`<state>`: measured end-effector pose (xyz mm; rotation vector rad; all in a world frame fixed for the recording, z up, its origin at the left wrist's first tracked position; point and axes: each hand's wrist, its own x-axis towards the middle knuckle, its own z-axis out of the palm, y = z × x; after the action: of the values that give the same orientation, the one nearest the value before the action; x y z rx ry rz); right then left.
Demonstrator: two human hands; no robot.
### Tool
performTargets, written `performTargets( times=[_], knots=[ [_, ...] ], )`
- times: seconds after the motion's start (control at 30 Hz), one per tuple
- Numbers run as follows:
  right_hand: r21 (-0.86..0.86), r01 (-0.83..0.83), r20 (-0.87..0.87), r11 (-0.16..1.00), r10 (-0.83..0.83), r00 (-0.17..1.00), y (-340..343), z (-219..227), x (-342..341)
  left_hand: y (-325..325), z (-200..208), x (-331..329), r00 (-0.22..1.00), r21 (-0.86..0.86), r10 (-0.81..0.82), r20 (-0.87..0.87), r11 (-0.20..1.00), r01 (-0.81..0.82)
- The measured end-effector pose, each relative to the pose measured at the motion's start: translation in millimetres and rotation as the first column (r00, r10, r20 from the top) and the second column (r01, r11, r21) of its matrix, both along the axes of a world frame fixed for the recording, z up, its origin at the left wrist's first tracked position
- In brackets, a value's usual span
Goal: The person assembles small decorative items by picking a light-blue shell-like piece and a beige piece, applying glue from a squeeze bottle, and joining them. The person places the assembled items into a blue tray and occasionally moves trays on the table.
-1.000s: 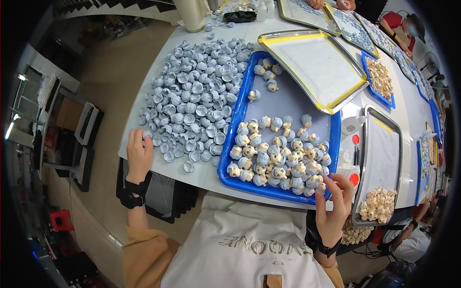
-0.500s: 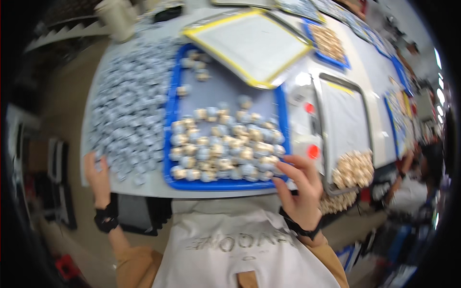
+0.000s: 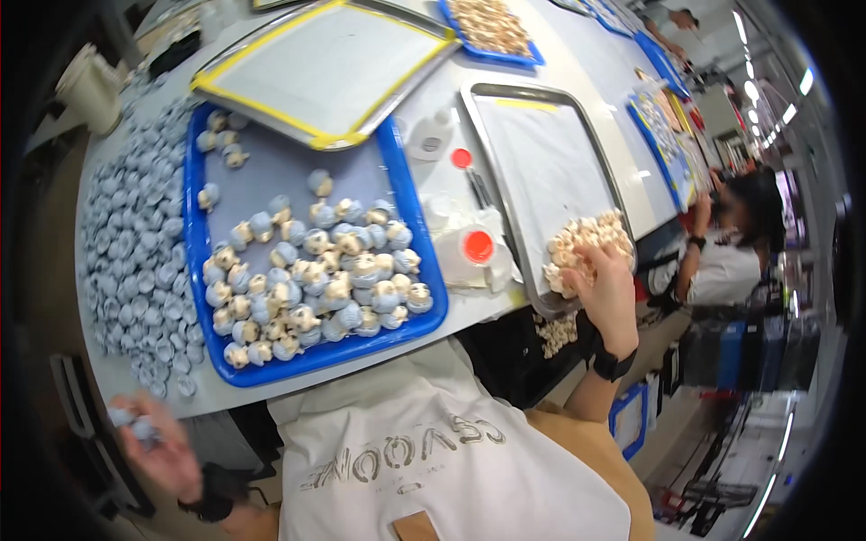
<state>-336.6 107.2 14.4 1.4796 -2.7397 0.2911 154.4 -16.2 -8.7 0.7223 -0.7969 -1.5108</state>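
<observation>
Our right hand [image 3: 606, 290] rests on a heap of small cream-coloured pieces [image 3: 582, 251] at the near corner of a metal tray [image 3: 541, 153], fingers curled over the pile. Our left hand [image 3: 158, 451] hangs low off the table edge, blurred, closed around a few small grey caps [image 3: 131, 426]. Between the hands lies a blue tray [image 3: 194, 270] filled with small grey-and-cream pieces [image 3: 316, 284]. Just left of the right hand stand two clear bottles with red caps [image 3: 474, 248]. Beyond the left hand, loose grey caps cover the table [image 3: 126, 261]. A yellow-rimmed tray [image 3: 329, 68] overlaps the blue tray's far end. Past the right hand, another person [image 3: 726, 248] sits at the table.
</observation>
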Motion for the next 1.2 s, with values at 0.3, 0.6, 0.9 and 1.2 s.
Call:
performTargets(
  times=[0.3, 0.6, 0.9, 1.2],
  knots=[
    [-0.265, -0.001, 0.074, 0.964, 0.022, 0.997, -1, 1, 13, -14, -4, -98, 0.765, 0.209, -0.564, -0.311, 0.744, 0.634],
    [-0.77, -0.133, 0.572, 0.623, 0.769, 0.286, -42, 19, 145, -10, -9, -121, 0.58, 0.205, -0.762, -0.288, 0.543, 0.815],
    [-0.741, -0.443, 0.374, 0.505, 0.858, 0.352, -65, 12, 163, -12, 10, -137, 0.468, 0.272, -0.882, 0.056, 0.464, 0.843],
    [-0.685, -0.494, 0.443, 0.535, 0.845, 0.3, -69, 8, 159, -3, 2, -142, 0.558, 0.125, -0.828, 0.065, 0.561, 0.818]
  ],
)
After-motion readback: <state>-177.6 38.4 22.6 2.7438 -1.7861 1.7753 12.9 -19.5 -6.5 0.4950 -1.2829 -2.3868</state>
